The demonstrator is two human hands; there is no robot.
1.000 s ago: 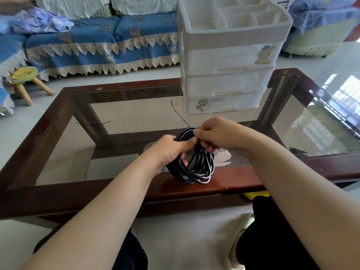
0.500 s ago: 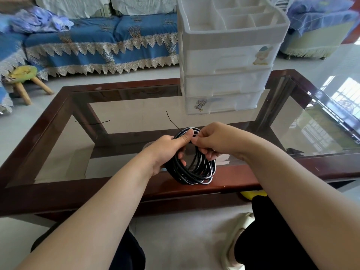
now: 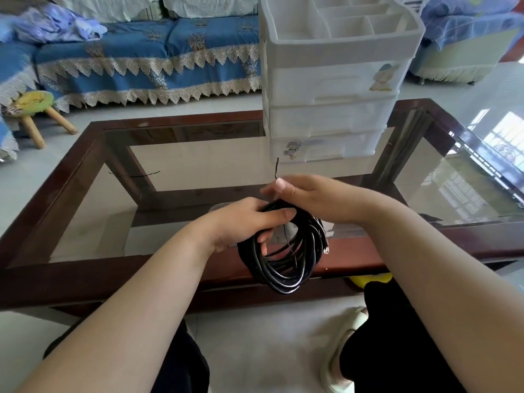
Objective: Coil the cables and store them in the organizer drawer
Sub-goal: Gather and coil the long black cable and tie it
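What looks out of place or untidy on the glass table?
One thin black wire tie lies loose on the glass tabletop, far left of the white plastic drawer organizer. Its three drawers are all closed. The coiled black cable, gripped by the left hand, looks tidy.

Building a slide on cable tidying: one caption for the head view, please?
Left hand grips the black cable coil while right hand pinches a thin tie before the organizer.
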